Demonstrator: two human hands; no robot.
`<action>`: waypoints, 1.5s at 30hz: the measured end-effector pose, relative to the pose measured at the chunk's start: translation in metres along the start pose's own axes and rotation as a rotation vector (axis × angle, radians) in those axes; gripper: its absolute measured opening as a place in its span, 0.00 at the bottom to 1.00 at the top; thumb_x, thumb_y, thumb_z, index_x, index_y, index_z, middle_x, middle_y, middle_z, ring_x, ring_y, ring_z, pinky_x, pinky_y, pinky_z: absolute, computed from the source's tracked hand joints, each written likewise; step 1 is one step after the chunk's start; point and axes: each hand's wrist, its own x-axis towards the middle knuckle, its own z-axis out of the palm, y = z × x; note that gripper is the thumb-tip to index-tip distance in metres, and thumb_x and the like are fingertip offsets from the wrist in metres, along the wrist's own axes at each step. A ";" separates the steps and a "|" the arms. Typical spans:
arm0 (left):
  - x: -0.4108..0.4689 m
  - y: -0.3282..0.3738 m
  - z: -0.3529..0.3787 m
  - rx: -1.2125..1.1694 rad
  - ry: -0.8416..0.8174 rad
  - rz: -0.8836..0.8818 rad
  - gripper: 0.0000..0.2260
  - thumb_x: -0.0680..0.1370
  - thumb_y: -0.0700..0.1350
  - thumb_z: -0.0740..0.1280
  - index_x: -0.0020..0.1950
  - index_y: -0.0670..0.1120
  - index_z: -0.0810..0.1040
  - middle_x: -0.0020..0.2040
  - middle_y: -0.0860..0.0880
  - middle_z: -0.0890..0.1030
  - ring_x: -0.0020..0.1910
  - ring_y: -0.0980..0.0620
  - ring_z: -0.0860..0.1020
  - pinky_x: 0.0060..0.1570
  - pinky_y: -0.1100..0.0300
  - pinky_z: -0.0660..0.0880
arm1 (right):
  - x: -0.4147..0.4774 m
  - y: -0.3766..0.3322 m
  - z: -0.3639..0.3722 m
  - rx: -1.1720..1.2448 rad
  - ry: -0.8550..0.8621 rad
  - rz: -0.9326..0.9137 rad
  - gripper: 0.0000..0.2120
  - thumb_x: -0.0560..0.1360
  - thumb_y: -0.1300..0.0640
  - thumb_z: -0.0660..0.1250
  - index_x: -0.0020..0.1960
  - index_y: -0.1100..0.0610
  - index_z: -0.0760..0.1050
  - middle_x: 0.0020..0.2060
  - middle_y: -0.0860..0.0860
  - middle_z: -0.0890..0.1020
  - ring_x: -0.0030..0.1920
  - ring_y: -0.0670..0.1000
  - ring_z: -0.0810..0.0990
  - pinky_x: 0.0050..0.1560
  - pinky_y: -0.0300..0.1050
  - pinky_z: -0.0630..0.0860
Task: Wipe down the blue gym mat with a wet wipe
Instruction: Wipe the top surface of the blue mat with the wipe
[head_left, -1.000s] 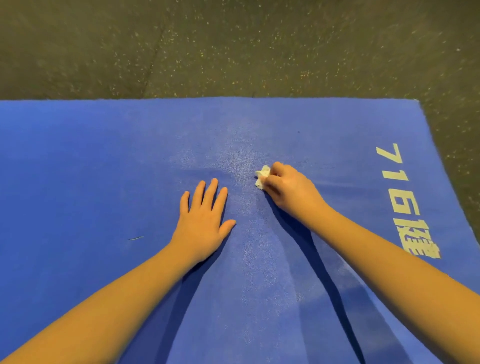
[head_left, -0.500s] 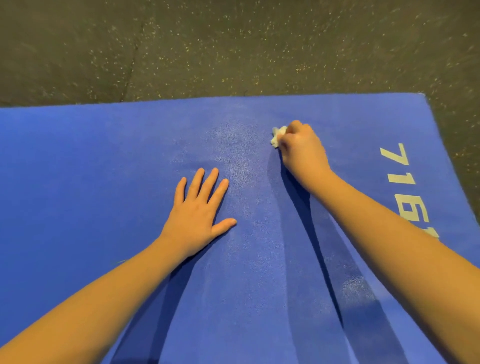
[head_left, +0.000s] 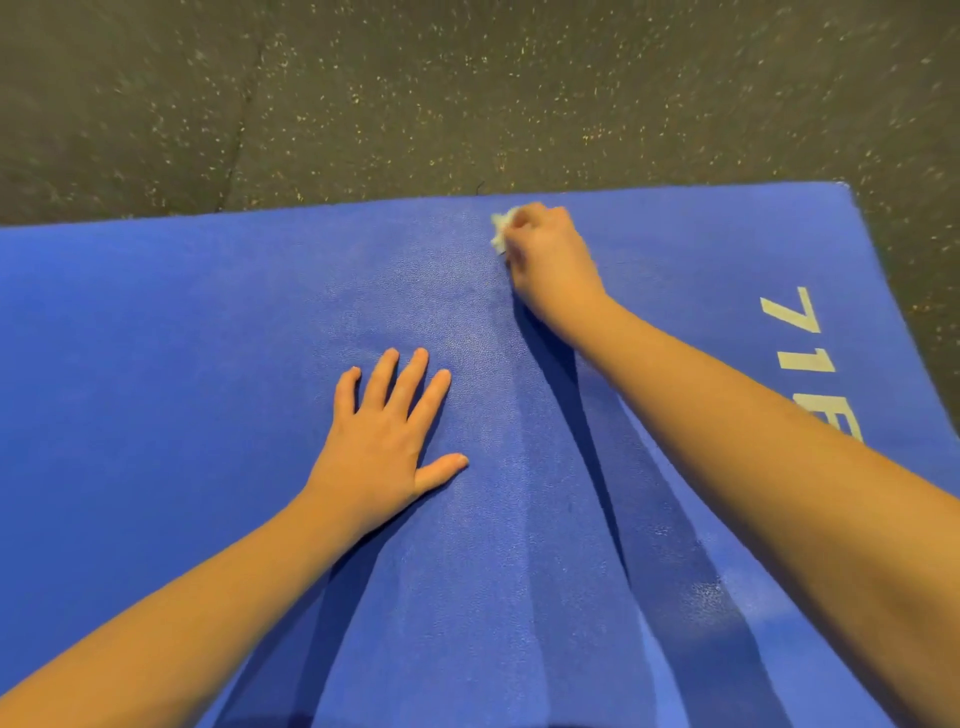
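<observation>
1. The blue gym mat (head_left: 156, 364) lies flat on a dark floor (head_left: 467, 93) speckled with pale flecks. The floor shows beyond the mat's far edge and past its far right corner.
2. A seam (head_left: 236, 135) runs through the floor at the upper left and slants down towards the mat's far edge.
3. White lettering (head_left: 795, 312) is printed along the right side of the mat. It starts "71", and the right forearm covers what follows.
4. The wet wipe (head_left: 500, 231) is a small crumpled white wad resting on the mat, just beside the far edge and right of centre. Only its left part shows, because the hand holding it hides the rest.
5. The right hand (head_left: 550, 260) lies knuckles up with its fingers curled round the wipe, pinching it against the mat. Its arm reaches in from the lower right.
6. The left hand (head_left: 379, 441) rests palm down on the mat, nearer the person and well apart from the wipe. Its fingers (head_left: 387, 379) are straight and slightly spread, and the thumb points out to the right.
7. Dark bands of shadow from both arms cross the near part of the mat.
8. A small glossy patch (head_left: 709, 595) shines on the mat just beside the right forearm.
</observation>
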 end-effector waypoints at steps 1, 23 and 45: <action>0.000 0.001 0.000 0.006 0.004 -0.001 0.36 0.75 0.67 0.51 0.71 0.41 0.70 0.71 0.38 0.70 0.68 0.34 0.69 0.62 0.35 0.63 | -0.004 -0.003 0.000 -0.006 -0.076 -0.129 0.08 0.74 0.68 0.60 0.49 0.66 0.77 0.52 0.61 0.76 0.51 0.61 0.73 0.43 0.52 0.72; 0.002 0.012 -0.006 -0.033 -0.056 -0.083 0.41 0.77 0.69 0.39 0.72 0.41 0.70 0.70 0.36 0.70 0.68 0.31 0.68 0.61 0.30 0.66 | -0.038 0.042 -0.039 -0.072 -0.137 -0.135 0.08 0.75 0.68 0.61 0.46 0.67 0.79 0.51 0.63 0.77 0.50 0.63 0.73 0.43 0.52 0.70; -0.015 0.036 -0.001 -0.105 0.022 -0.108 0.32 0.77 0.59 0.51 0.71 0.37 0.70 0.71 0.36 0.69 0.70 0.37 0.66 0.63 0.37 0.66 | -0.102 0.026 -0.035 -0.005 -0.071 -0.176 0.16 0.74 0.54 0.61 0.34 0.62 0.78 0.37 0.58 0.78 0.38 0.59 0.75 0.30 0.45 0.66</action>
